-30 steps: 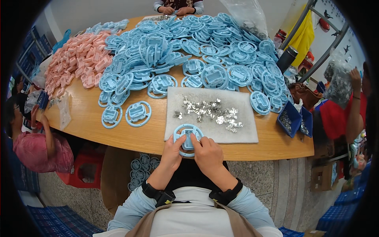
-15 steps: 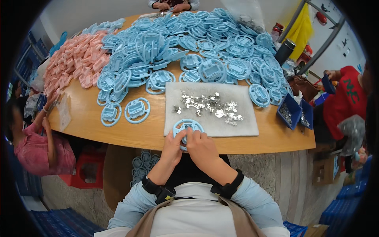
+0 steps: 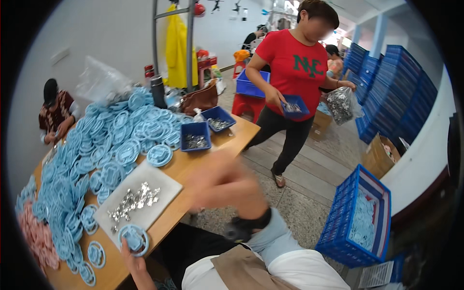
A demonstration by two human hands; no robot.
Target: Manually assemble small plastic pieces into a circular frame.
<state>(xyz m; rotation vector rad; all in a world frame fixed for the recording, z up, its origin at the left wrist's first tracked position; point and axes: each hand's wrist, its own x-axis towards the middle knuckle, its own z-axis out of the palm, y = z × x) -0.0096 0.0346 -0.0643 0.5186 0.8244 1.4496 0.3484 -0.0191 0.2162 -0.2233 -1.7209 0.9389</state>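
Observation:
My left hand (image 3: 134,261) grips the rim of a light blue round plastic part (image 3: 137,238), a ring with a raised centre, at the near edge of a white pad (image 3: 166,181). Small shiny metal pieces (image 3: 137,199) lie scattered over that pad. My right hand (image 3: 224,186) is lifted over the table's right edge, away from the part. Motion blurs its fingers, so their grip cannot be made out. Beyond it are two blue bins (image 3: 195,129) holding small metal pieces.
Many more blue parts (image 3: 104,128) are heaped across the table, with pink pieces (image 3: 36,232) at its left. A person in a red shirt (image 3: 299,60) stands to the right, holding a blue bin and a bag of metal pieces. A blue crate (image 3: 333,237) is on the floor.
My view has swung to the right. My right hand has left the blue part and moved out rightward, while my left hand keeps hold of it. The person in red is now fully in view.

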